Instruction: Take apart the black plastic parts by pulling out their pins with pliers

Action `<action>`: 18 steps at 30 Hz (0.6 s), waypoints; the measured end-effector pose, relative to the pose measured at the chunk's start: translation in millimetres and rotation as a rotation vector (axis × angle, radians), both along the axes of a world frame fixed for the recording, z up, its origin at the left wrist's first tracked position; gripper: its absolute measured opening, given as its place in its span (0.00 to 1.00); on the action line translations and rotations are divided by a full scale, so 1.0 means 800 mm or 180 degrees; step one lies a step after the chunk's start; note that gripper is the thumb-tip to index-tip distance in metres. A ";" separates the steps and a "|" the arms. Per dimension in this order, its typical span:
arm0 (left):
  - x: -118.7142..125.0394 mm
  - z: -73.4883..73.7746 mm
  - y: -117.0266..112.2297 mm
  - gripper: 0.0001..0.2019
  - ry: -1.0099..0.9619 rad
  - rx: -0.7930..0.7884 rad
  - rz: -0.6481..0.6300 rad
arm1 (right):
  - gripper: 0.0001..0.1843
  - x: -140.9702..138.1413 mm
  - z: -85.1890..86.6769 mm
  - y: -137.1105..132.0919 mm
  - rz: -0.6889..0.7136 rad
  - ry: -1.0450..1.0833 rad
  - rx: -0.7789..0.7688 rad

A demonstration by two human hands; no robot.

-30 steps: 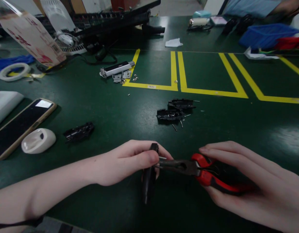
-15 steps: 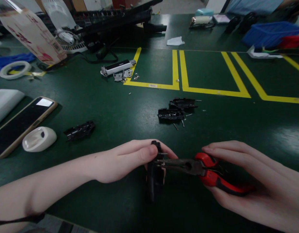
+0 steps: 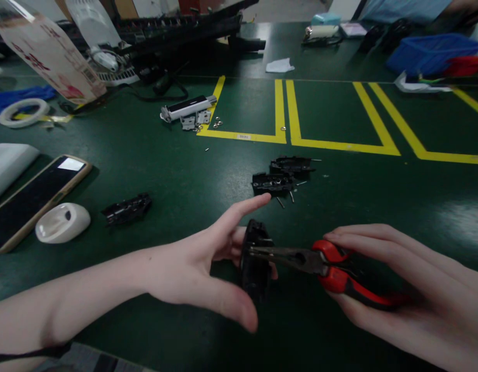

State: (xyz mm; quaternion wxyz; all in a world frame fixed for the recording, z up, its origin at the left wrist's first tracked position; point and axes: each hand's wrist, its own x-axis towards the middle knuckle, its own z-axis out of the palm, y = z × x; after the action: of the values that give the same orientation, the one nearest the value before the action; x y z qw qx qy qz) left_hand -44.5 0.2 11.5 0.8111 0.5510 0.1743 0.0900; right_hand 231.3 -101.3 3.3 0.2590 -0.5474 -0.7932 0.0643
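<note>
The green table (image 3: 176, 170) was the biggest thing, and the person's 2 hands were above it. The left hand (image 3: 196, 263) was wide, with its thumb and pointing finger spread apart. Its other fingers were behind and around a black piece, but I could not tell how tightly they held it. The right hand (image 3: 436, 281) was wrapped around the red pliers (image 3: 334, 279). The black piece (image 3: 254, 281) was between the hands, tipped up on its edge, and the tips of the pliers reached it.

My guess was that the pliers were busy with a thin pin in the black piece. The next move seemed to call for a steady piece and a small, straight push or pull; I could not tell which.

I counted 2 hands, 1 pair of pliers and 4 black pieces. Of these 4, 1 was at the left hand, 2 loose pieces (image 3: 273, 182) lay close together past the hands, and 1 lone piece (image 3: 126, 209) lay off to the left. By the 2, I saw about 4 thin pins (image 3: 280, 202). The little rings (image 3: 217, 123) were too tiny to count.
</note>
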 end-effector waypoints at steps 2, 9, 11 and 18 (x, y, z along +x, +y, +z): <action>0.003 0.001 -0.002 0.55 0.0150 0.0242 0.0057 | 0.21 0.000 0.000 0.000 0.0002 0.0015 0.0031; 0.012 -0.001 -0.006 0.40 0.0504 0.0737 0.0414 | 0.24 -0.001 0.002 0.006 0.0150 -0.0137 -0.0142; 0.012 -0.002 -0.005 0.39 0.0497 0.0748 0.0380 | 0.24 -0.003 0.001 0.008 0.0237 -0.0129 -0.0202; 0.018 0.003 -0.009 0.39 0.0493 0.0788 0.0321 | 0.19 -0.006 -0.005 0.011 0.0209 -0.0030 -0.0262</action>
State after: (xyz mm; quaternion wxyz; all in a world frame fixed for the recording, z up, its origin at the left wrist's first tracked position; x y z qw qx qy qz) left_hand -30.2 -7.3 14.0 0.7156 0.6426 0.2514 0.1087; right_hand 226.7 -92.3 -0.4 0.2302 -0.5316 -0.8086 0.1028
